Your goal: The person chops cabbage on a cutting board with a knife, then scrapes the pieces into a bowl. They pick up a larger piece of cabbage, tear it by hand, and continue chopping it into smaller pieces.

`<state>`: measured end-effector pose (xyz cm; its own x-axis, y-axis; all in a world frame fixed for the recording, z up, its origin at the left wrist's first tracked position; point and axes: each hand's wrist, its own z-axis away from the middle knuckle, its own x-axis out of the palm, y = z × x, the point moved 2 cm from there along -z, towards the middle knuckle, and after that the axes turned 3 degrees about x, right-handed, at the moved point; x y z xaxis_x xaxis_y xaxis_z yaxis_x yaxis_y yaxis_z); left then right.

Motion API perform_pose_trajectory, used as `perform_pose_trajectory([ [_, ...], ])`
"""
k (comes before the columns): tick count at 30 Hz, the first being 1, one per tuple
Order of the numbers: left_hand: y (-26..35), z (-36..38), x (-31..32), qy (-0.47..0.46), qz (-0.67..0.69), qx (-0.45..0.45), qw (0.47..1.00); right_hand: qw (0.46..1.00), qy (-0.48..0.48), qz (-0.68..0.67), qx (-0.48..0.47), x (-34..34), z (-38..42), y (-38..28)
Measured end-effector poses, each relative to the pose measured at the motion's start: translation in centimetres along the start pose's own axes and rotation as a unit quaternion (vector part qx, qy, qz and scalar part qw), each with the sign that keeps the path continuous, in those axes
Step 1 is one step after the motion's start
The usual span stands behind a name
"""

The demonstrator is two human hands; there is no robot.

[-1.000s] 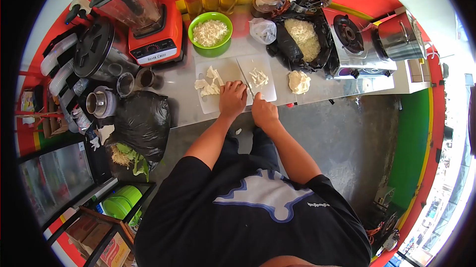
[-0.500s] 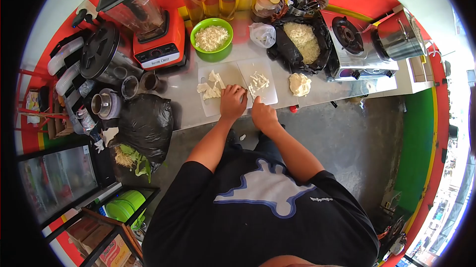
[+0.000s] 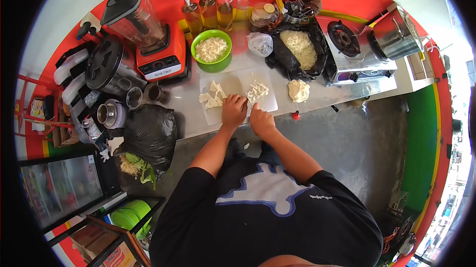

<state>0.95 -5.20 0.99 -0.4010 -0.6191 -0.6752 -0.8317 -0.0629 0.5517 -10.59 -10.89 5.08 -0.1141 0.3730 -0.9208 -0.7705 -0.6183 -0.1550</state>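
A white cutting board (image 3: 213, 115) lies at the counter's front edge. My left hand (image 3: 234, 111) presses down on it with fingers curled together; what lies under them is hidden. Just to its right, my right hand (image 3: 262, 121) is closed around a knife, whose narrow blade (image 3: 249, 102) barely shows between the hands. Thin pale cut strips (image 3: 258, 90) are heaped beyond the blade. Larger pale, flat pieces (image 3: 212, 99) rest on the board's left part. A rounded pale lump (image 3: 299, 91) sits on the counter to the right of the board.
Behind the board stands a green bowl (image 3: 211, 63) of pale shreds. A black bag (image 3: 317, 61) holds more shreds beside the gas stove (image 3: 364, 66). A red blender (image 3: 161, 61), pump bottles (image 3: 208, 9) and a full black bag (image 3: 151, 133) are on the left.
The view has shifted slightly. Both hands stay together at the board, and the right hand has moved a little closer to the left.
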Motion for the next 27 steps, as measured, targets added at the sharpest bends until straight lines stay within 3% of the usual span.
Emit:
perform_pose_trajectory([
  [27,-0.4,-0.3,-0.1,0.004,0.059,-0.017,0.998,0.999,-0.033,0.026,-0.034,-0.8,-0.7,-0.2],
])
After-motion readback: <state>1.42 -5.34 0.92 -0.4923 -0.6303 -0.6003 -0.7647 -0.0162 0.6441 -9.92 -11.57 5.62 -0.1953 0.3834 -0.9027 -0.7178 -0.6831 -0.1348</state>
